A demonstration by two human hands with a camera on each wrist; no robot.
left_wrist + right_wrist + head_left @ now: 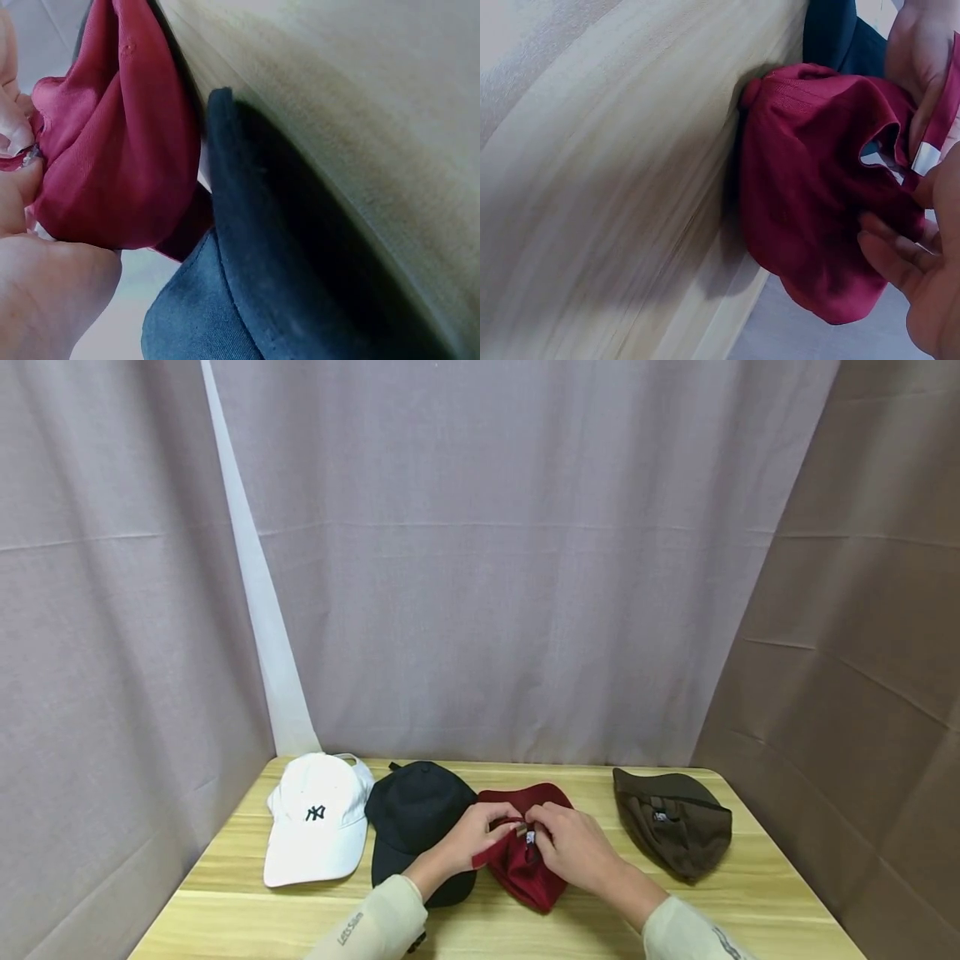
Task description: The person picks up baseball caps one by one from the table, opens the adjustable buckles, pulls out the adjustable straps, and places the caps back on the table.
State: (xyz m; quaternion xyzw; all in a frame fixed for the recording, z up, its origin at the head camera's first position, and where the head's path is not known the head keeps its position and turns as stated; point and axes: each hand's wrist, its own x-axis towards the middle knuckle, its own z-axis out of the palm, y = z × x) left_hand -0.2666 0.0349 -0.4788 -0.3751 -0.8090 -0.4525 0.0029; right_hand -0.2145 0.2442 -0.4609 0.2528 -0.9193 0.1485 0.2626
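Hands [468, 838] [576, 847] pinch red cap [517, 878]; only head view shows logo [315, 813] on white cap [315, 852].

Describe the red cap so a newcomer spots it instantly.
Find the wooden table before the grey curtain. From the left in the head view come a white cap, a black cap, then the red cap, gripped by the left hand and right hand. Its red sets it apart from the black cap and the brown cap farther right.

Free tabletop [597, 779] between right hand [576, 845] and brown cap [690, 839]; black cap [423, 806] an obstacle leftward
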